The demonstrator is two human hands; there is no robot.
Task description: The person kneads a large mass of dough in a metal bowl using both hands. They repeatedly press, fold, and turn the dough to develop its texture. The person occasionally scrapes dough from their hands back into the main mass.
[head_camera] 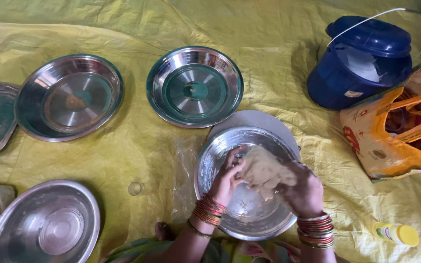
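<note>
Left hand (pixel 227 175) curled around the near-left side of a pale lump of dough (pixel 264 171), fingers pressed into it. Right hand (pixel 304 192) clamped over the lump's right end, knuckles up. Dough held between both, lifted a little above the floor of the steel bowl (pixel 210 160), which sits on a flat round lid or plate (pixel 274 122) peeking out behind it.

Best worked by keeping the lump over the middle of the bowl, folding it inward, pressing with the heel of one hand while the other turns it, so that scraps fall back inside and not over the rim. Bangles on both wrists close to the dough: wrists better kept high to stay clean.

Near rim just in front of the wrists, far rim just beyond the fingertips; little slack either way. Crumpled clear plastic wrap (pixel 186 170) touching the bowl's left side. Empty steel plate (pixel 195 86) near, behind; another (pixel 69 97) further left; a third (pixel 45 224) at the near left, well apart. Blue lidded bucket (pixel 356 73) and orange bag (pixel 386 141) to the right, apart from the bowl; small yellow-capped bottle (pixel 396 234) near the right elbow. Open stretch of yellow sheet (pixel 123 156) between bowl and left plates.
</note>
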